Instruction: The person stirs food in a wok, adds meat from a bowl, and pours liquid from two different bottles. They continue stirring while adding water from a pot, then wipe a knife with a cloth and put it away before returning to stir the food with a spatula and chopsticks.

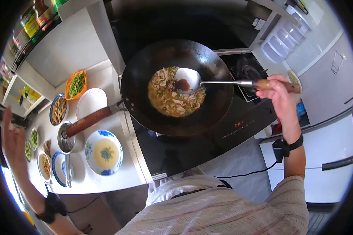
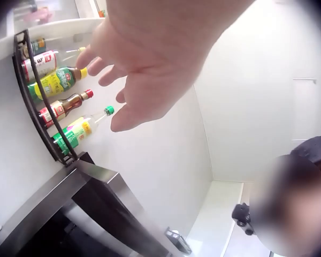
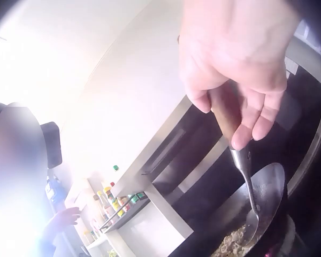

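My right hand (image 1: pixel 280 96) grips the wooden handle of a metal ladle (image 1: pixel 189 80), whose bowl holds a dark brown liquid over the meat pieces and broth (image 1: pixel 170 98) in the black wok (image 1: pixel 219 90). In the right wrist view the fingers of my right hand (image 3: pixel 235 69) curl round that handle (image 3: pixel 226 115). My left hand (image 1: pixel 15 145) is raised at the far left, holding nothing, its fingers extended. In the left wrist view my left hand (image 2: pixel 150 69) is near a rack of bottles (image 2: pixel 56 83), and whether it touches one cannot be told.
Left of the wok stand a bowl of pale liquid (image 1: pixel 106 152), a metal pot (image 1: pixel 66 137), a white plate (image 1: pixel 91 102), an orange basket of green vegetables (image 1: pixel 76 84) and several small bowls. The wok's wooden handle (image 1: pixel 88 121) extends over the counter (image 1: pixel 117 182). A second burner (image 1: pixel 249 70) lies to the right.
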A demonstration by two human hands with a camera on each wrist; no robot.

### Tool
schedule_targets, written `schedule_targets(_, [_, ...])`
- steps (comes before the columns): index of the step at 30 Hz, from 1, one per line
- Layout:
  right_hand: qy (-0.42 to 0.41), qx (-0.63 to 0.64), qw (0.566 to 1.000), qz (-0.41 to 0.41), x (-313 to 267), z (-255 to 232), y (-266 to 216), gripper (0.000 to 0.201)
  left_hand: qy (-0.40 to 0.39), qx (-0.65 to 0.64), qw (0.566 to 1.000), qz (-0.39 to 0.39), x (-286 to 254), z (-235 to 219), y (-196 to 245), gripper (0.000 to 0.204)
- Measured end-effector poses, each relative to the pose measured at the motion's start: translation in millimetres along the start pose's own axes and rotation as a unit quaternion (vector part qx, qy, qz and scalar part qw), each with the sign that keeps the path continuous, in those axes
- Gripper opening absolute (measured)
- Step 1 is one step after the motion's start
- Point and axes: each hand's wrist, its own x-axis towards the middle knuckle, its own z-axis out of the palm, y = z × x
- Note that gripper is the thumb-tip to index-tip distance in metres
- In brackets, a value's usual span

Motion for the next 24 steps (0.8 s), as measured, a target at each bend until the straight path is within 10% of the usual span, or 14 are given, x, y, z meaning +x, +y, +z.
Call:
schedule_targets(1, [-0.005, -0.048, 0.999, -0.009, 9, -9, -24, 0.017, 0.026, -0.013, 0.995, 0.095, -44, 25, -20, 0.057])
schedule_targets(7, [-0.047, -0.206, 0.976, -0.056, 43, -19, -67, 0.021, -0.008, -0.247, 0.963, -0.105, -143, 90, -41, 0.052])
schedule_targets(11, [-0.067, -0.047, 0.995, 0.058, 50, 18, -18, 0.022, 0.054, -0.317, 0.938, -0.126, -121, 123, -44, 0.053])
schedule_targets(16, [-0.088, -0.098, 0.987, -0.092, 51, 32, -24, 0.011, 0.043, -0.377, 0.916, -0.129, -80, 146, -52, 0.051])
schedule_targets(24, [-0.194, -0.079, 0.973, -0.094, 26, 69, -30, 0.010, -0.026, -0.490, 0.859, -0.147, -54, 167, -47, 0.040])
